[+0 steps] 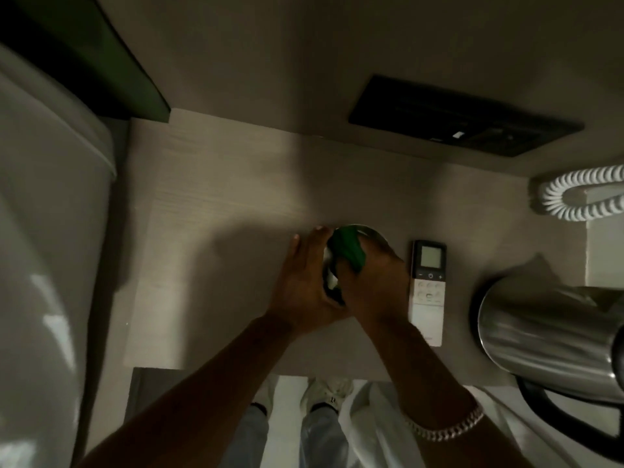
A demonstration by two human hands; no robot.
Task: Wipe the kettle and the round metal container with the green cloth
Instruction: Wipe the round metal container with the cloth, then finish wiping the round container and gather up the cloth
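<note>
Looking down at a pale wooden counter (209, 204): one white remote control (428, 292) lies just right of the hands, one steel kettle (547, 336) further right, a coiled white cord (580, 194) behind. One shiny round metal container (373, 235) sits mid-counter, mostly hidden. The left hand (304, 282) grips its side; the right hand (374, 285) presses one bunched green cloth (347, 249) inside it.

remote control (428, 292) markings blurred, no legible text
</note>
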